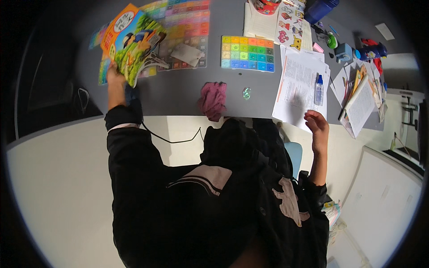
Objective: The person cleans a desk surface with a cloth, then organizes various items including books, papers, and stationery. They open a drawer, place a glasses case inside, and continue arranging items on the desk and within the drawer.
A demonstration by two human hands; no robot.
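My left hand [115,74] grips the lower edge of a children's picture book [134,43]. The book has a bright illustrated cover and is tilted over several bead cases, hiding parts of them. Empty and loosely curled, my right hand [316,121] hovers by the lower edge of some printed papers [296,87]. On those papers, just above that hand, lies a clear spray bottle [319,92] with a blue cap. Between my hands are a crumpled maroon cloth [213,100] and a small shiny green packet [246,93], whose contents I cannot make out.
A compartment case of coloured beads [248,53] lies mid-table, with stacked bead cases [187,25] to its left. A sticker sheet [290,25], a red tin [267,6] and a dark blue bottle [321,10] stand farther back. Notebooks and papers [358,97] overhang the right edge.
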